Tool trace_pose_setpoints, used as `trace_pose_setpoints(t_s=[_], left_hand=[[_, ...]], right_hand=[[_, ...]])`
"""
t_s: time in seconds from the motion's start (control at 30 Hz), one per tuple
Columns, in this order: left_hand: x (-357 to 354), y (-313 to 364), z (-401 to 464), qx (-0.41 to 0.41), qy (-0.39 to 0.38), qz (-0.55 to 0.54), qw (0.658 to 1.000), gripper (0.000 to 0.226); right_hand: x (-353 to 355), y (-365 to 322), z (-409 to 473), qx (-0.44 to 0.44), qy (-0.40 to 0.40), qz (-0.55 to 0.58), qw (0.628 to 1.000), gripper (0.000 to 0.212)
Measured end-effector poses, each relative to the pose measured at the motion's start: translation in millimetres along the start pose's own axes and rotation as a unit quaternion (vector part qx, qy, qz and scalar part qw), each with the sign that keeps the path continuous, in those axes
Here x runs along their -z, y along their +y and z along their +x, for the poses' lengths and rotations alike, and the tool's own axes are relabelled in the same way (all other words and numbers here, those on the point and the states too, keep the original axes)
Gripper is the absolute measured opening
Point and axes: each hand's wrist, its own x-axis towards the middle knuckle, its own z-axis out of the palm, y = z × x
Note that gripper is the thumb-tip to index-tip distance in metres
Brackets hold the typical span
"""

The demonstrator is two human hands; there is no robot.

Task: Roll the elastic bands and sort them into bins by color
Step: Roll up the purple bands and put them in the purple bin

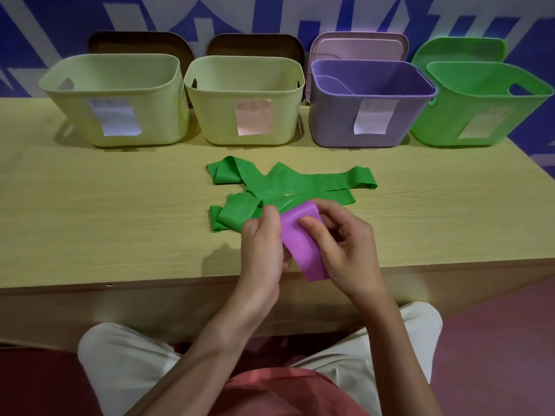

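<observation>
Table (90, 205) still holds green bands (288, 181); left hand (264, 241) and right hand (345, 244) both grip purple band (300, 244), half-rolled, unbinned.

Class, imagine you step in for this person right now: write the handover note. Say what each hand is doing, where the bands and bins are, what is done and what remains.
Left hand and right hand both grip the purple band above the table's near edge, seemingly mid-roll.
Green bands lie loose and unrolled in a heap on the table.
Bins stand in a row at the back: two pale yellow bins, the purple bin, the green bin.
Done: nothing rolled is visible in any bin.
Left: finish rolling purple, drop it in the purple bin; roll the green bands into the green bin.
</observation>
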Motion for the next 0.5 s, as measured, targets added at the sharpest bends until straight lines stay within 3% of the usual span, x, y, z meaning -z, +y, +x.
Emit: trace_pose_setpoints(t_s=[0.1, 0.23, 0.37, 0.5], left_hand=[[0, -2, 1, 0.004, -0.024, 0.035, 0.999, 0.040], [3, -8, 5, -0.138, -0.007, 0.109, 0.984, 0.051], [8, -15, 5, -0.307, 0.014, 0.171, 0.936, 0.041], [8, -18, 7, -0.361, 0.029, 0.236, 0.902, 0.044]], right_hand=[[0, 2, -1, 0.002, 0.020, -0.018, 1.000, 0.010], [-2, 3, -2, 0.002, 0.037, -0.001, 0.999, 0.007], [-5, 3, -3, 0.008, 0.049, 0.005, 0.999, 0.006], [-10, 2, -4, 0.000, 0.047, 0.006, 0.999, 0.007]])
